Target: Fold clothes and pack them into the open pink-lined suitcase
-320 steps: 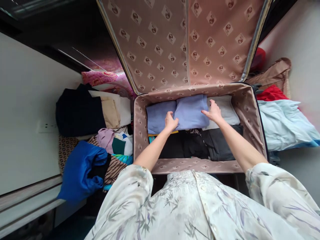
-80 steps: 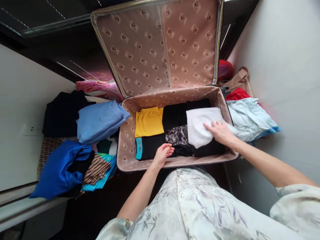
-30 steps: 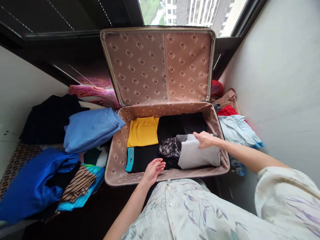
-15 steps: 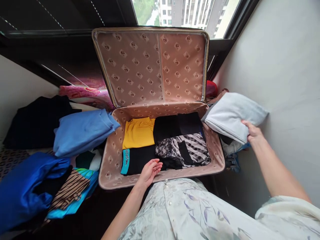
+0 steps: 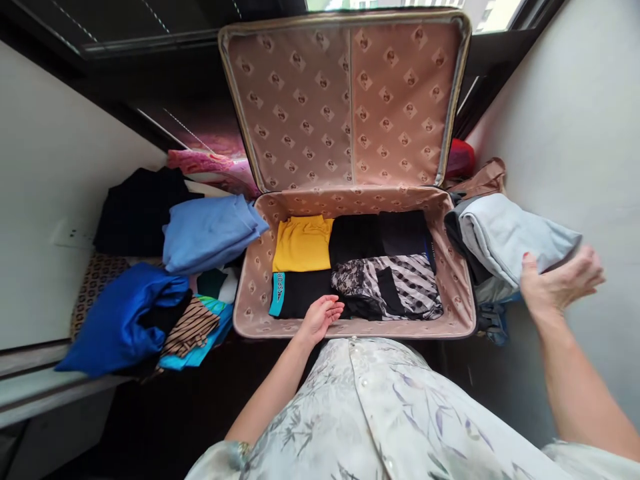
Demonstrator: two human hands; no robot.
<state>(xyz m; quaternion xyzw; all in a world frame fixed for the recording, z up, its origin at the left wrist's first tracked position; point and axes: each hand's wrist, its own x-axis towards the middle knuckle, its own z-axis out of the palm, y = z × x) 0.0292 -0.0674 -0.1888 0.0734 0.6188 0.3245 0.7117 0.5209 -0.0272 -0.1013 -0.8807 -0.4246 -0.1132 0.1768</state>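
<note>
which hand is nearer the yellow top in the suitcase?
Left. The left hand rests at the suitcase's near edge, just right of and nearer than the yellow top. The right hand is outside the suitcase, by the pale folded garment.

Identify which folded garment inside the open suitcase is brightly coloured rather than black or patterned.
The yellow garment, in the suitcase's far left corner. Beside it lie black garments; the striped black-and-white garment lies nearer, right of the left hand.

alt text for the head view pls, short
A person's right hand rests open on a pale folded cloth right of an open suitcase of folded clothes; the left hand rests at its near edge. More clothes are piled at left.
</note>
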